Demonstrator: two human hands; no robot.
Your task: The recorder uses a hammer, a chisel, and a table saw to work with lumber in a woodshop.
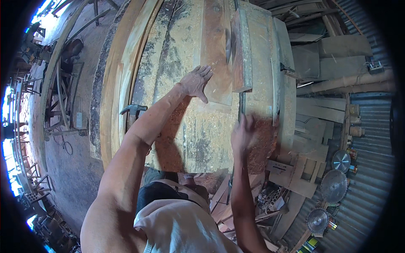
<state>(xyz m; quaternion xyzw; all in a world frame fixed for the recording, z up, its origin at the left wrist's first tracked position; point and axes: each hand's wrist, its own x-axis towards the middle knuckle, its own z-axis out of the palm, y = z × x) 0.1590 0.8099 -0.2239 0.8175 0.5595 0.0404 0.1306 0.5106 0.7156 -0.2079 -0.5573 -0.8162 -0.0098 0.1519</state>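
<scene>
My left hand [195, 83] lies with spread fingers on a flat brown board [215, 38] atop a worn, sawdust-covered workbench [190, 143]. Right of that board is a thicker wooden plank [241, 50], with a thin dark metal piece beside it. My right hand [242, 130] is lower right, at a long narrow gap in the bench top below the thick plank; its fingers are bent but smeared by motion, and what they hold is unclear. A claw hammer [135, 109] lies at the left, partly behind my left forearm.
Long planks [114, 76] run along the bench's left side. A clamp-like tool [287, 69] sits at the right edge. Beyond are wood offcuts [318, 109], several circular saw blades [333, 185] by a corrugated wall [367, 152], and wooden frames [63, 97] on the floor at left.
</scene>
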